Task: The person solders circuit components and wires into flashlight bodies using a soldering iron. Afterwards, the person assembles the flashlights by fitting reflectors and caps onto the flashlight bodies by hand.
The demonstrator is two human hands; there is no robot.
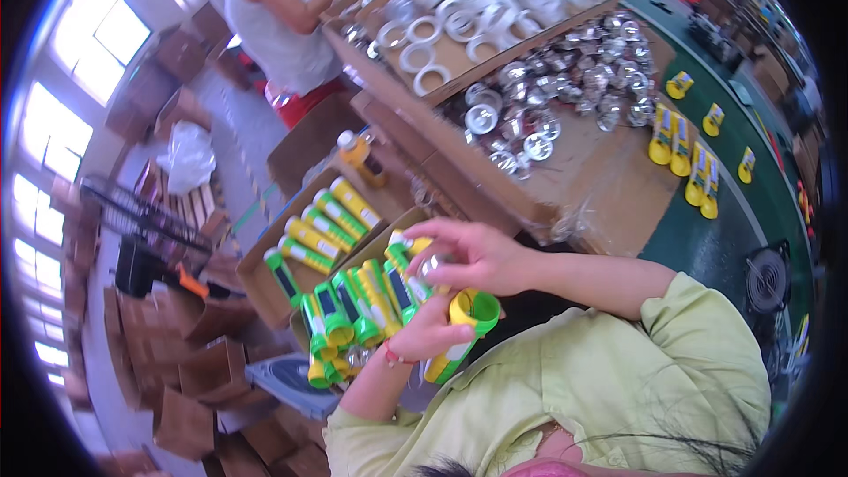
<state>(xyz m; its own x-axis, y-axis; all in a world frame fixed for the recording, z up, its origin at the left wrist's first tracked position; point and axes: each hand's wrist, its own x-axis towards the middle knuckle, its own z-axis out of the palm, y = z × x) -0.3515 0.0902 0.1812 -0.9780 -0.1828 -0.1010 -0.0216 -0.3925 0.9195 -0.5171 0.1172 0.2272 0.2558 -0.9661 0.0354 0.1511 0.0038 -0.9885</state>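
In my left hand (431, 329), with a red string at the wrist, is a yellow and green flashlight body (452, 360). Its wide open end, a green rim around a yellow inside, faces up. Just above it, the fingertips of my right hand (481, 258) pinch a shiny silver reflector (431, 267). The reflector is apart from the flashlight's opening. Under and beyond my hands a cardboard box (296, 322) holds several more green and yellow flashlight bodies (358, 305). Some silver reflectors lie at its near end.
A large cardboard tray (442, 93) of white rings stands ahead, beside a heap of silver reflectors (574, 71). Yellow flashlight pieces (680, 146) rest on the green conveyor (676, 230) at right. A bottle (360, 157) stands behind another flashlight box. A co-worker (274, 22) works at far left; a fan (146, 221) stands left.
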